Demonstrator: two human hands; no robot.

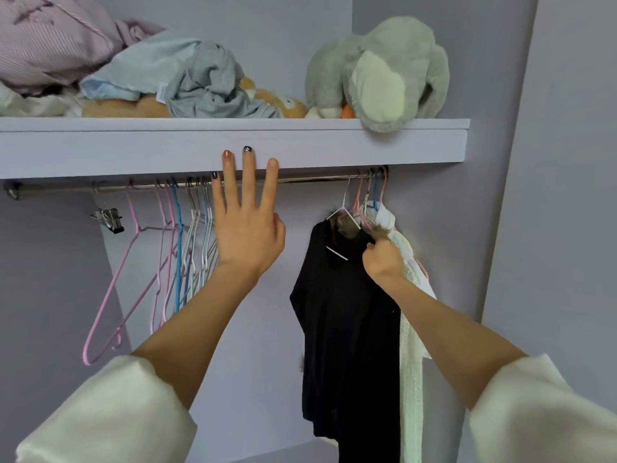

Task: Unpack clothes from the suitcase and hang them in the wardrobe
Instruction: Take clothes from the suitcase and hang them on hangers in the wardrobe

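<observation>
A metal rail runs under the lilac wardrobe shelf. At its right end a black garment hangs on a white hanger, with a white knitted garment behind it. My right hand grips the black garment's fur-trimmed collar near the hanger. My left hand is raised with straight, spread fingers in front of the rail and shelf edge, holding nothing. Several empty pink, blue and white hangers hang on the rail's left part. The suitcase is out of view.
On the shelf lie crumpled clothes, a pink striped bundle, a tan plush toy and a grey plush elephant overhanging the edge. Metal clips dangle at the left. The wardrobe's side wall stands right of the garments.
</observation>
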